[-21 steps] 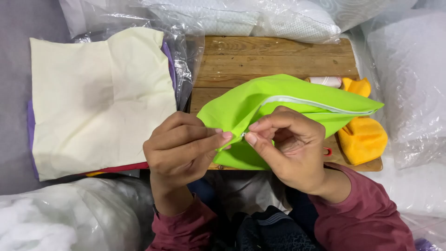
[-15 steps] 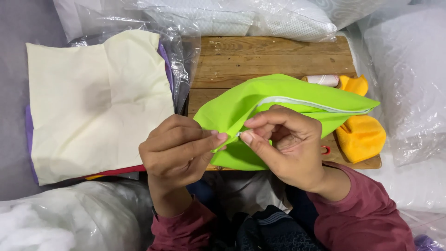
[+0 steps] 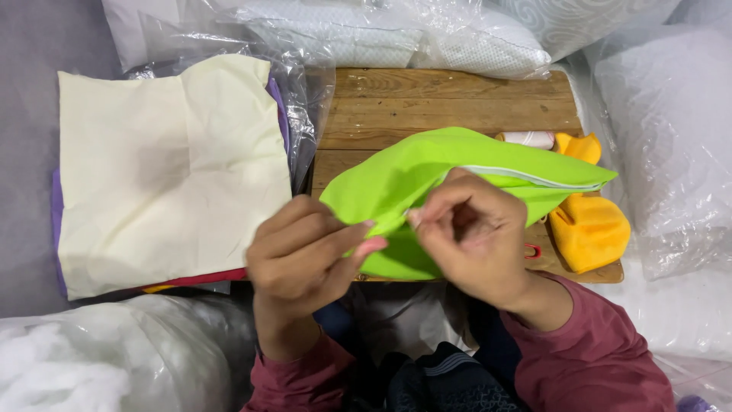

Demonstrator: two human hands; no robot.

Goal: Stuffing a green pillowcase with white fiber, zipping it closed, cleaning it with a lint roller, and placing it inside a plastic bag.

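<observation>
a cream cloth (image 3: 171,172) lay left of the wooden board (image 3: 427,103), over purple and red cloths. yellow fabric (image 3: 589,229) sat at the board's right edge, a white roll (image 3: 528,139) behind it. bagged pillows (image 3: 396,34) lay beyond.

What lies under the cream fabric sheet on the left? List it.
Under the cream fabric sheet, purple cloth shows along the left and right edges, and red fabric with a bit of yellow peeks out at the bottom. How many layers lie beneath is covered.

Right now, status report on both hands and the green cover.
Left hand, right hand pinching green cover at its edge. Cover over wooden table. Nothing blocking.
</observation>
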